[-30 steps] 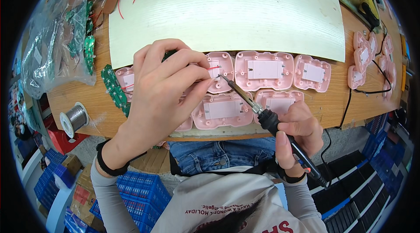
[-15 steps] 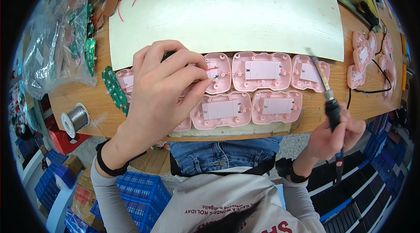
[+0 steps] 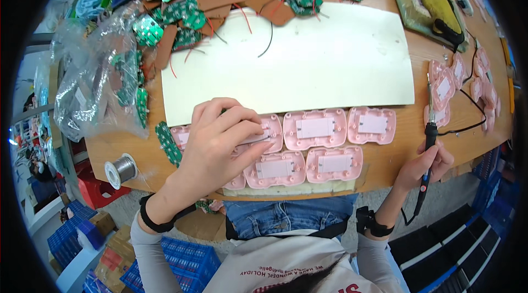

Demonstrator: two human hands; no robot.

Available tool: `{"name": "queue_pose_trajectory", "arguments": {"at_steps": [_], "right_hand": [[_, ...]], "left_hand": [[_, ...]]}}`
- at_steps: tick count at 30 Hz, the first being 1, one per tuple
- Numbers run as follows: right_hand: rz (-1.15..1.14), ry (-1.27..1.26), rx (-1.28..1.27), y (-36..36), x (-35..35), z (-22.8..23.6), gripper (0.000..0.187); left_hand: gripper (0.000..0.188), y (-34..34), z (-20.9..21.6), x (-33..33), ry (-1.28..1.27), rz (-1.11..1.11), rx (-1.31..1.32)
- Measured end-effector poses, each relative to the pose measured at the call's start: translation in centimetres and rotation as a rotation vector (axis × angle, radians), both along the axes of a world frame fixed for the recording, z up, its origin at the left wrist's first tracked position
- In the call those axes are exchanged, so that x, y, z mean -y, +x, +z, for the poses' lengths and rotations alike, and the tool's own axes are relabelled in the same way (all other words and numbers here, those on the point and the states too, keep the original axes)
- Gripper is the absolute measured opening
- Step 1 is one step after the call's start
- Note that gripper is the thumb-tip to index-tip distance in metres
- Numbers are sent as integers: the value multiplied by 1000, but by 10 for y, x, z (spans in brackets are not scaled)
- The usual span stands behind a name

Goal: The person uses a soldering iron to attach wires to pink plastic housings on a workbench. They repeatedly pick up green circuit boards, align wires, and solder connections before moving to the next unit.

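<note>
My left hand [image 3: 223, 142] curls over the left end of the back row of pink plastic shells [image 3: 315, 129]. Its fingers are bent together; a bit of dark green shows behind the knuckles, but what they grip is hidden. Between the fingertips and the shell under them a wire end shows faintly. To the right, my right hand [image 3: 426, 165] grips a soldering iron [image 3: 430, 134] by its black handle, tip pointing up and away from me, beside small pink parts [image 3: 441, 88]. Left of my left hand lies a green circuit board [image 3: 168, 142].
A pale board [image 3: 291, 62] lies behind the shells. At the back are brown pieces and green circuit boards [image 3: 190, 14] with red and black wires. A solder spool [image 3: 121, 170] stands front left, near a clear plastic bag [image 3: 91, 87]. A yellow sponge [image 3: 437, 4] sits back right.
The whole view has shifted, showing more of the table's back. The soldering iron has swung right and more upright, away from the rightmost shell. My left hand stays over the same shells.
</note>
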State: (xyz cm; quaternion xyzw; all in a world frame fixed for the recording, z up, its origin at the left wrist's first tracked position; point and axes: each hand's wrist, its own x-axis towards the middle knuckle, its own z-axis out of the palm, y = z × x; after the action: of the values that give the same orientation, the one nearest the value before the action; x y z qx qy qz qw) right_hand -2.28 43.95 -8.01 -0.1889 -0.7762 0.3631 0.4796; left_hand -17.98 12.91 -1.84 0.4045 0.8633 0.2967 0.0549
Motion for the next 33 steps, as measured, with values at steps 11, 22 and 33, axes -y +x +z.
{"name": "queue_pose_trajectory", "arguments": {"at_steps": [11,22,33], "right_hand": [[-41,-164,-32,-6,7,5,7],[-72,-230,-49,-7,7,5,7],[-21,-239,-37,-9,6,8,7]], "left_hand": [[51,-132,-7,-47,-164,-159,-539],[49,-126,14,-45,-185,-139,-365],[48,-130,-9,-57,-250,-252,-593]]}}
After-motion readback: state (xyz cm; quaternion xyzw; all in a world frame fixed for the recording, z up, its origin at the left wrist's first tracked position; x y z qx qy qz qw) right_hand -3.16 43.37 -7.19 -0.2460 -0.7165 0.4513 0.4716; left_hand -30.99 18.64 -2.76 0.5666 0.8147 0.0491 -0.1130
